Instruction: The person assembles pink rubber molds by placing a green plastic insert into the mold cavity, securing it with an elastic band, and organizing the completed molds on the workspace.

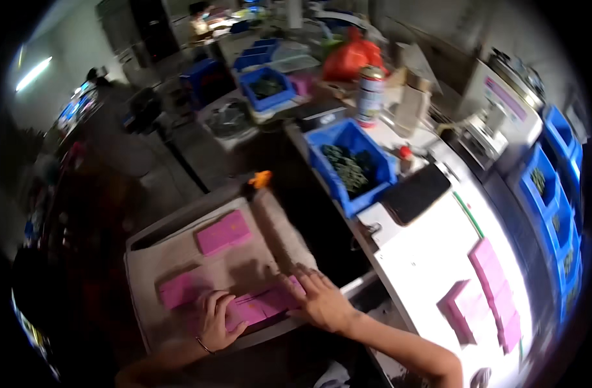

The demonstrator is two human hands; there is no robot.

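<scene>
A row of pink blocks [265, 305] lies along the near edge of a cloth-lined drawer [257, 271], with thin dark seams across it. My left hand [217, 323] is closed around the row's left end, thumb on the near side and fingers bent over the top. At the right end my right hand [323, 301] grips it, thumb on the pink surface and fingers reaching past the far corner. Two separate pink pieces rest on the cloth: one block [223, 233] farther back and another block [185, 289] just beyond my left hand.
Right of the drawer, a brightly lit white bench [412, 265] holds more pink blocks [496, 284], a black phone [417, 194] and a blue bin [338, 142] of small dark green parts. A spray can [370, 97] stands behind. Blue bins [545, 174] line the right side.
</scene>
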